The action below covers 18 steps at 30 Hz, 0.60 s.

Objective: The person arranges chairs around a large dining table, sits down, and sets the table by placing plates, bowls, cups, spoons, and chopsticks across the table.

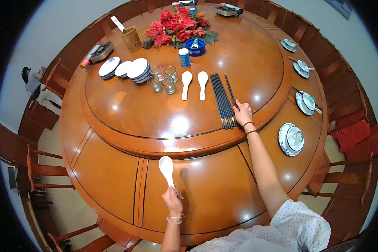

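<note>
My left hand [172, 199] is closed round the handle of a white soup spoon [166, 168], held bowl-up over the near table rim. My right hand [242, 112] reaches to the right end of a row of dark chopsticks [221, 101] on the turntable. Its fingers close on one chopstick [228, 87] lying slightly apart from the row; the fingertips partly hide it. Left of the chopsticks lie two more white spoons, a nearer-to-hand spoon [202, 84] and another spoon [186, 84].
Several glasses [169, 86], stacked bowls [139, 70], a blue-and-white can [184, 58], a blue ashtray [196, 49] and red flowers [176, 27] stand on the turntable [130, 122]. Place settings line the right rim, the nearest with a plate [284, 145]. Chairs surround the table; a person [40, 88] is far left.
</note>
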Available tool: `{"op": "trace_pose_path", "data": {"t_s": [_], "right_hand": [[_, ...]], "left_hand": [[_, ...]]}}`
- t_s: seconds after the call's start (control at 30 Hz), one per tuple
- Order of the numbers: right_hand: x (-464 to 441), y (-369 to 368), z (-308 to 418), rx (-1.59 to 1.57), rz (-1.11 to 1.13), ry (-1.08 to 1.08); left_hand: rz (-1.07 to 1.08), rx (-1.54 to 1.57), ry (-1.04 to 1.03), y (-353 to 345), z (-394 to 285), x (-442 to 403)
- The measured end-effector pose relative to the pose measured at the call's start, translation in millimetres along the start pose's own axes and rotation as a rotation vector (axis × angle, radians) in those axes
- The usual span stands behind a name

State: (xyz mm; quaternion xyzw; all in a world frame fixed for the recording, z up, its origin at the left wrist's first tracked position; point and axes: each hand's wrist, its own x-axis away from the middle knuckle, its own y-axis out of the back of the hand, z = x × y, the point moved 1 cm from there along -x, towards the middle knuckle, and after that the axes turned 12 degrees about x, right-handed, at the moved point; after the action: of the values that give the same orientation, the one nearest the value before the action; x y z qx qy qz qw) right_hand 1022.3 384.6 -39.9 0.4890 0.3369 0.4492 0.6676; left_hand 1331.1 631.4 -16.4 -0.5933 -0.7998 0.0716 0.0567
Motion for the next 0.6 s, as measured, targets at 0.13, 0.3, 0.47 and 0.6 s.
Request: {"op": "trace_pose_path", "data": {"t_s": [0.13,0.3,0.47,0.6], "right_hand": [[-7.5,-5.1,-0.7,0.028,-0.04,0.048],[-14.3,-5.8,5.9,0.014,-0.041,0.079],[-12.4,-3.4,2.0,-0.062,-0.121,0.129],[-4.1,-7.9,1.9,-0.09,-0.236,0.166]], "left_hand": [[0.104,-0.002,-0.018,-15.5,-3.4,-38.4],[0.308,-0.081,-0.102,-58.8,-8.3,-109.1],[0.424,-0.54,-0.369,-133.1,-10.3,-193.1],[0.417,-0.867,-0.539,-187.8,2.4,-249.1]]}}
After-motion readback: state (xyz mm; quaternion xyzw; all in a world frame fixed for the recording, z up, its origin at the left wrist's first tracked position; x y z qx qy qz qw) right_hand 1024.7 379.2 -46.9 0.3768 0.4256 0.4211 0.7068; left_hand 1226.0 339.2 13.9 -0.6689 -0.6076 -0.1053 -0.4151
